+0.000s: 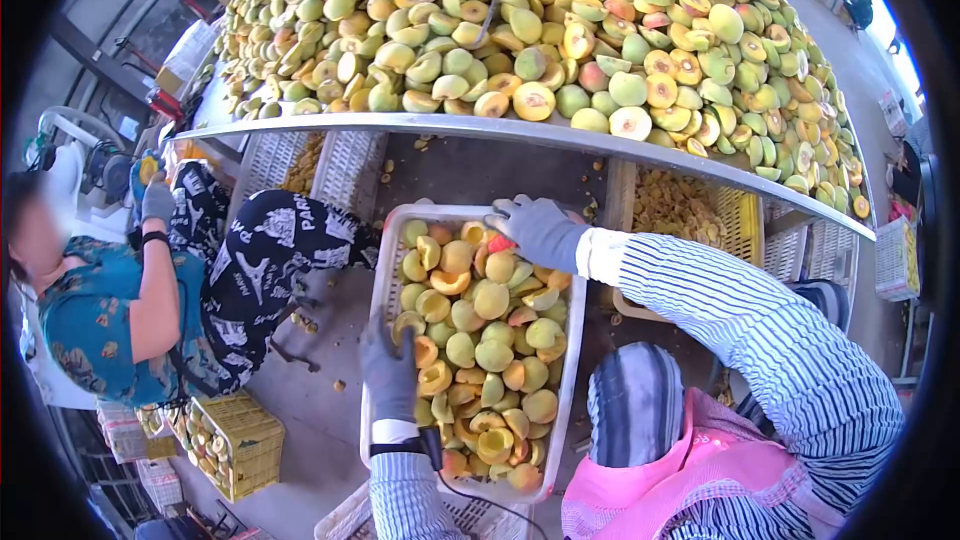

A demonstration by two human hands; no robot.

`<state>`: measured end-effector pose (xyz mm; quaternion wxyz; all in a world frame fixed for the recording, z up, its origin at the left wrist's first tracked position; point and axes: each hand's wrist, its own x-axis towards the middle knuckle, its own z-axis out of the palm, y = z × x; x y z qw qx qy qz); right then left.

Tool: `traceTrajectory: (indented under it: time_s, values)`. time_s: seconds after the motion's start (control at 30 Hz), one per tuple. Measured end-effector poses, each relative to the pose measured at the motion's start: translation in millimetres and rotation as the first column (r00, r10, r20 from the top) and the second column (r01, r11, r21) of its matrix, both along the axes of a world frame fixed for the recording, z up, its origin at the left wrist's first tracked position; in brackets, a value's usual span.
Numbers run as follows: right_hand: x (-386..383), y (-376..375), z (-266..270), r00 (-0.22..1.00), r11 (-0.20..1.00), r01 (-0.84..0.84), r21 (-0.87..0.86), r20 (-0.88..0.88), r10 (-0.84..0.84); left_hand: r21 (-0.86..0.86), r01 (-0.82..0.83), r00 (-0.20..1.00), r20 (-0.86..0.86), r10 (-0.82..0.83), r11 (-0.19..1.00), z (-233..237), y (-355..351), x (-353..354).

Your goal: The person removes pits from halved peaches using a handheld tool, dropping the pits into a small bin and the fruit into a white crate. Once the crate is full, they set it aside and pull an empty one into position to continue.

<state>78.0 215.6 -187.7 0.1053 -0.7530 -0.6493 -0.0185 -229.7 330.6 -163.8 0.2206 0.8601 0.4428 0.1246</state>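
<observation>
A white plastic crate [573, 360] full of halved and whole peaches [490, 340] sits in front of me. My left hand [390, 372], in a grey glove, is closed on the crate's left wall, with its fingertips by the rim. Across the crate's far right corner lies my grey-gloved right hand [540, 228], its fingers bent around the far rim. A small red thing [500, 243] shows beneath those fingers; I cannot make out what it is. A thin dark cord runs from near my left wrist.
A metal-edged table [450, 123] heaped with halved peaches stands ahead. To the left sits a co-worker [110, 310] in gloves. A yellow crate [255, 450] of fruit stands lower left. Beneath the table are more crates [740, 225], some holding scraps.
</observation>
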Motion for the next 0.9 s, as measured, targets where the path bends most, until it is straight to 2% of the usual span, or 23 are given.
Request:
traceTrajectory:
  time_s: [0.03, 0.07, 0.2, 0.27, 0.3, 0.33, 0.4, 0.43, 0.47, 0.53, 0.57, 0.6, 0.67, 0.7, 0.73, 0.77, 0.8, 0.87, 0.9]
  values:
    - [-2, 11, -22, 0.997, 0.992, 0.061, -0.113, 0.062, -0.054, 0.021, 0.104, 0.994, 0.017, -0.104, 0.994, 5, -13, 7]
    - [-7, 13, -27, 0.997, 0.993, 0.051, -0.109, 0.061, -0.045, 0.041, 0.208, 0.977, 0.033, -0.209, 0.977, 7, -24, 12]
    - [-2, -3, -39, 0.978, 0.964, 0.191, -0.185, 0.121, -0.171, -0.004, 0.312, 0.947, 0.088, -0.31, 0.95, 1, -64, 45]
    - [3, -15, -12, 0.982, 0.966, 0.182, -0.185, -0.021, -0.189, 0.147, 0.445, 0.895, -0.061, -0.441, 0.883, -13, -75, 66]
    - [3, -17, 4, 0.96, 0.937, 0.202, -0.286, -0.129, -0.247, 0.209, 0.474, 0.88, -0.136, -0.454, 0.855, -31, -80, 71]
    - [4, -21, 11, 0.961, 0.934, 0.203, -0.294, -0.124, -0.248, 0.202, 0.473, 0.881, -0.129, -0.456, 0.857, -39, -79, 75]
    - [7, -25, 17, 0.943, 0.953, 0.299, -0.041, -0.141, -0.302, 0.166, 0.38, 0.924, -0.12, -0.364, 0.91, -54, -72, 83]
    - [8, -28, 14, 0.957, 0.953, 0.289, 0.088, -0.057, -0.285, 0.166, 0.374, 0.927, -0.101, -0.361, 0.913, -51, -70, 85]
    - [7, -29, 3, 0.955, 0.952, 0.296, 0.079, -0.057, -0.293, 0.157, 0.381, 0.924, -0.1, -0.369, 0.911, -52, -69, 84]
    - [-1, -27, -31, 0.939, 0.944, 0.299, -0.138, -0.133, -0.316, 0.116, 0.385, 0.921, -0.11, -0.373, 0.916, -52, -64, 88]
    - [-11, -45, -53, 0.992, 0.996, -0.037, -0.087, 0.117, 0.047, 0.136, 0.39, 0.92, -0.096, -0.379, 0.911, -54, -63, 88]
    - [-19, -43, -63, 0.998, 0.998, 0.044, -0.045, -0.045, -0.046, 0.139, 0.392, 0.919, -0.098, -0.382, 0.909, -55, -62, 87]
    - [-19, -39, -47, 0.975, 0.99, 0.078, -0.12, -0.197, -0.101, 0.17, 0.381, 0.925, -0.062, -0.376, 0.909, -52, -63, 86]
    - [-11, -40, -46, 0.975, 0.99, 0.084, -0.111, -0.197, -0.105, 0.179, 0.386, 0.922, -0.065, -0.381, 0.905, -50, -62, 87]
    - [0, -43, -47, 0.951, 0.993, 0.099, 0.063, -0.3, -0.076, 0.127, 0.386, 0.922, -0.083, -0.378, 0.914, -46, -61, 87]
    - [5, -42, -28, 0.922, 0.964, 0.125, 0.235, -0.386, -0.025, 0.078, 0.379, 0.923, -0.094, -0.372, 0.922, -41, -60, 89]
    - [9, -58, -7, 0.601, 0.948, 0.315, -0.045, -0.763, -0.236, 0.087, 0.379, 0.924, -0.087, -0.372, 0.921, -36, -59, 90]
    - [22, -91, 18, 0.348, 0.88, 0.452, -0.143, -0.88, -0.322, -0.028, 0.294, 0.95, 0.121, -0.289, 0.955, -24, -63, 91]
    - [27, -113, 26, 0.258, 0.867, 0.476, -0.146, -0.92, -0.296, 0.003, 0.314, 0.931, 0.196, -0.309, 0.949, -17, -65, 94]
